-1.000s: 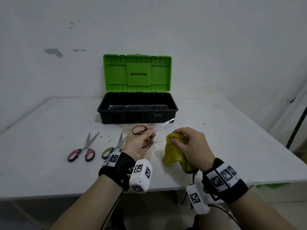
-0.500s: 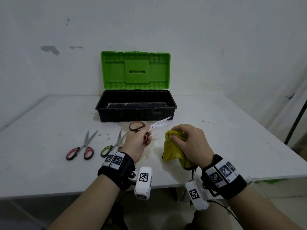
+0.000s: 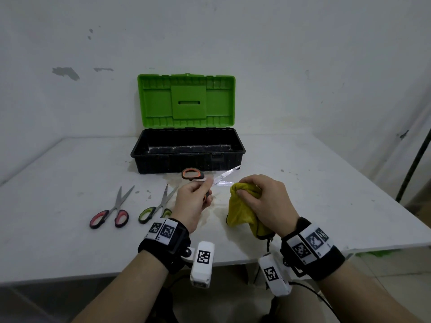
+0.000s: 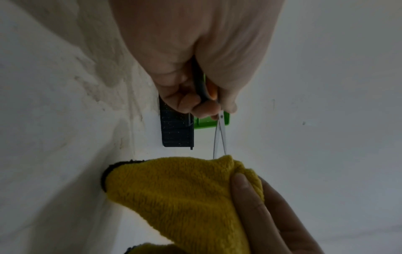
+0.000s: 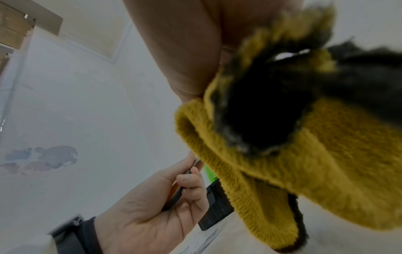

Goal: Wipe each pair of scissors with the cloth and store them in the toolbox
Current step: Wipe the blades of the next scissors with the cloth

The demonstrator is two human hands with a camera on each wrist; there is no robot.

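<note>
My left hand (image 3: 194, 198) grips the orange-handled scissors (image 3: 192, 174) by a handle loop, above the table. Their blades are spread apart and point right, the lower one reaching the yellow cloth (image 3: 240, 209). My right hand (image 3: 263, 201) holds that bunched cloth, which hangs down to the table. In the left wrist view the blades (image 4: 218, 137) meet the cloth (image 4: 180, 194) at its top fold. The open toolbox (image 3: 149, 157), black with a green lid, stands behind. Red-handled scissors (image 3: 110, 212) and green-handled scissors (image 3: 156, 206) lie on the table to the left.
The white table (image 3: 326, 194) carries stains near my hands and ends at a front edge close to my wrists. A white wall rises right behind the toolbox. A dark pole (image 3: 415, 159) leans at the far right.
The scissor blades have spread apart, and the lower one now touches the cloth. My left hand has lifted slightly and shifted right toward my right hand.
</note>
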